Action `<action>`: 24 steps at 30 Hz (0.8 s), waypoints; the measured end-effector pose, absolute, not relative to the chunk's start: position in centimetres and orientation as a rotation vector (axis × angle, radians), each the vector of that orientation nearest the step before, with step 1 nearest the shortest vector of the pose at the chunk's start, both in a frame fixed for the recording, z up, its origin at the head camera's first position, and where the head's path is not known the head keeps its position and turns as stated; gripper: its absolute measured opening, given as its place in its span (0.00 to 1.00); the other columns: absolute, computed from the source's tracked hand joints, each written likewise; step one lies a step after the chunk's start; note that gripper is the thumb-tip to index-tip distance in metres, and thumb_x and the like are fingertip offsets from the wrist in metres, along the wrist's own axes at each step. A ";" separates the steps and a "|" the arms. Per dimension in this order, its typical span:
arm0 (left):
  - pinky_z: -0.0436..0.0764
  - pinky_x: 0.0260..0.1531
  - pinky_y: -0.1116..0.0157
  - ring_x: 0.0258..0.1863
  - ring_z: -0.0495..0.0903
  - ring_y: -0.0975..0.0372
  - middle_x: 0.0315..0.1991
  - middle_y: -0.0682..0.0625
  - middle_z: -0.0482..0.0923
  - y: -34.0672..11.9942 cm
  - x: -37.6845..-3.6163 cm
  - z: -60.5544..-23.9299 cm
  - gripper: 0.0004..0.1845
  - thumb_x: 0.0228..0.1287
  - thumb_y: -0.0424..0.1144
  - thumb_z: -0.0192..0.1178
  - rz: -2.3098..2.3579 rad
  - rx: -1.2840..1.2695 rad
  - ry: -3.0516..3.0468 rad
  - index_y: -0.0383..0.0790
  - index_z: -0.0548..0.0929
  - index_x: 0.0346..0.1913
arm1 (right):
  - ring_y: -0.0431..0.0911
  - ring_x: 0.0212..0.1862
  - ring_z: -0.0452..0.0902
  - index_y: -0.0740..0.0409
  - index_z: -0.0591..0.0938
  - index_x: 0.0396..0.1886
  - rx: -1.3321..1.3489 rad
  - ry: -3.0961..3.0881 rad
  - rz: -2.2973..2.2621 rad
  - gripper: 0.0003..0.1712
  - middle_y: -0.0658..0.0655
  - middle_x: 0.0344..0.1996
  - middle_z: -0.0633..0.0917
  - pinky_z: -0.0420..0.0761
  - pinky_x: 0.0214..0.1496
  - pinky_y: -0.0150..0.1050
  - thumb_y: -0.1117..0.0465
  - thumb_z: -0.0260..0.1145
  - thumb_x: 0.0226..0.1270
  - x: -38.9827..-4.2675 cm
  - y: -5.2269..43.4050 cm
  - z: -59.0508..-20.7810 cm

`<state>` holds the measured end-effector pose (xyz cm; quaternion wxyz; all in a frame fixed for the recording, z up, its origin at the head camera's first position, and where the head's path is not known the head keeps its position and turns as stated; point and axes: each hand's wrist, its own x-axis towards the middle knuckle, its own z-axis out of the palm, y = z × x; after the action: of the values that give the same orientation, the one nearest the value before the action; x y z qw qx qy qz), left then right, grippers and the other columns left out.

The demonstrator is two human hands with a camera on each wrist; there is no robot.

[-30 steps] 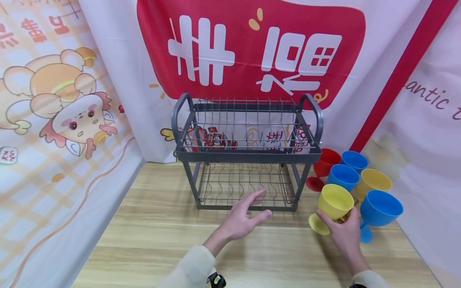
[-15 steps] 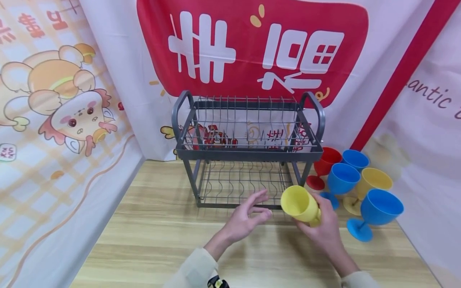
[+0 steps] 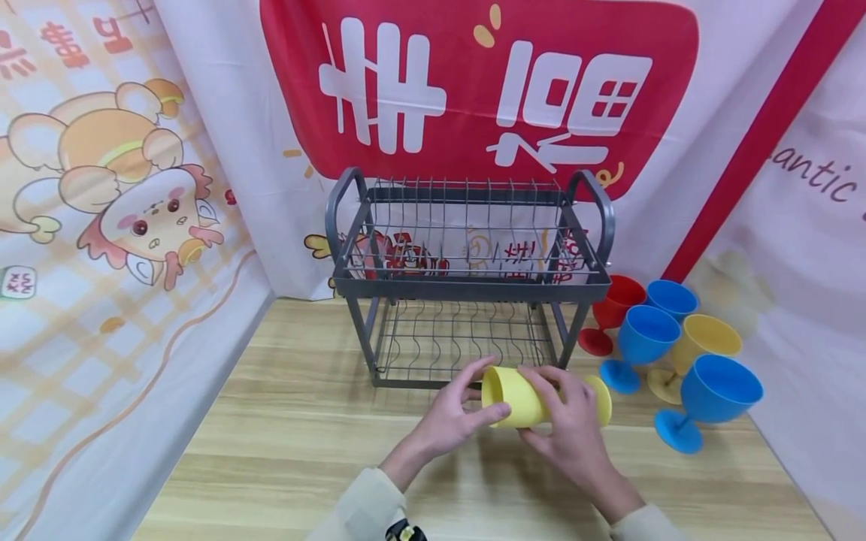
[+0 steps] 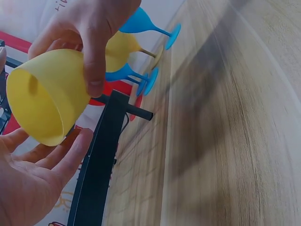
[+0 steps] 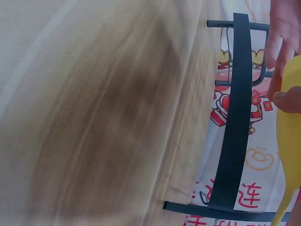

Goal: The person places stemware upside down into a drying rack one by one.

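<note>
Right hand (image 3: pixel 575 428) is gripping the yellow plastic goblet (image 3: pixel 517 397) sideways above the wooden bench (image 3: pixel 284 451); left hand (image 3: pixel 449 413), fingers relaxed, is touching its rim. Handover slip risks dropping it against the grey wire rack (image 3: pixel 467 285).

A light wood-grain surface (image 3: pixel 284 451) sits boxed in by printed cloth walls: a cartoon animal banner (image 3: pixel 115 195) on the left, a red panel with white characters (image 3: pixel 473 83) behind, pale lettered cloth (image 3: pixel 805 195) on the right.

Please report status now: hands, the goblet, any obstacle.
Right hand grips yellow plastic goblet, tipped sideways. Left hand touches its rim. Grey wire dish rack directly behind; nothing between.
</note>
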<state>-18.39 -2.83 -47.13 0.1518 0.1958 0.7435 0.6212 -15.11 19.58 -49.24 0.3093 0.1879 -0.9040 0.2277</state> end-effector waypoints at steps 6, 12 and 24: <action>0.90 0.49 0.61 0.62 0.79 0.53 0.74 0.45 0.70 -3.1 -18.5 -47.3 0.47 0.62 0.55 0.74 1.804 0.488 2.142 0.60 0.63 0.81 | 0.58 0.66 0.72 0.46 0.78 0.72 0.535 -2.412 0.516 0.61 0.63 0.64 0.79 0.68 0.67 0.62 0.60 0.95 0.29 -15.3 18.6 -48.8; 0.89 0.50 0.60 0.62 0.80 0.52 0.71 0.46 0.73 -3.7 -18.5 -47.5 0.46 0.63 0.57 0.74 1.835 0.437 2.180 0.55 0.65 0.80 | 0.58 0.67 0.72 0.45 0.77 0.72 0.563 -2.438 0.451 0.59 0.61 0.65 0.79 0.67 0.69 0.61 0.57 0.94 0.34 -15.5 17.5 -48.4; 0.90 0.49 0.61 0.58 0.81 0.53 0.66 0.45 0.76 -5.9 -18.4 -48.1 0.39 0.64 0.51 0.75 1.902 0.391 2.170 0.55 0.71 0.75 | 0.57 0.62 0.77 0.45 0.79 0.70 0.644 -2.330 0.427 0.54 0.63 0.62 0.82 0.68 0.66 0.59 0.57 0.91 0.36 -16.2 15.2 -49.3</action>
<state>-18.39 -5.95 -48.12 0.1146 0.1333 0.7404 0.6488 -16.19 15.21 -49.26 0.3368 0.2470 -0.8937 0.1638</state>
